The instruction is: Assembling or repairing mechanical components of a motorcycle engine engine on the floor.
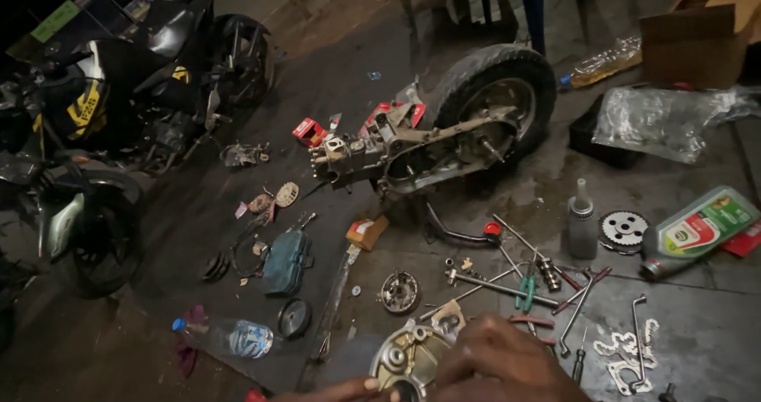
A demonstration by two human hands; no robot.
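At the near edge, the right hand [495,358] lies curled over a round metal engine cover [408,358], gripping its right side; the left hand [341,388] pinches its near rim; the cover rests on the floor [697,331]; wrenches [507,287] lie just beyond; an engine with rear wheel [444,128] sits farther off.

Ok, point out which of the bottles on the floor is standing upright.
The small grey squeeze bottle with the nozzle tip, beside the toothed sprocket. The green oil bottle and the clear water bottle both lie on their sides.
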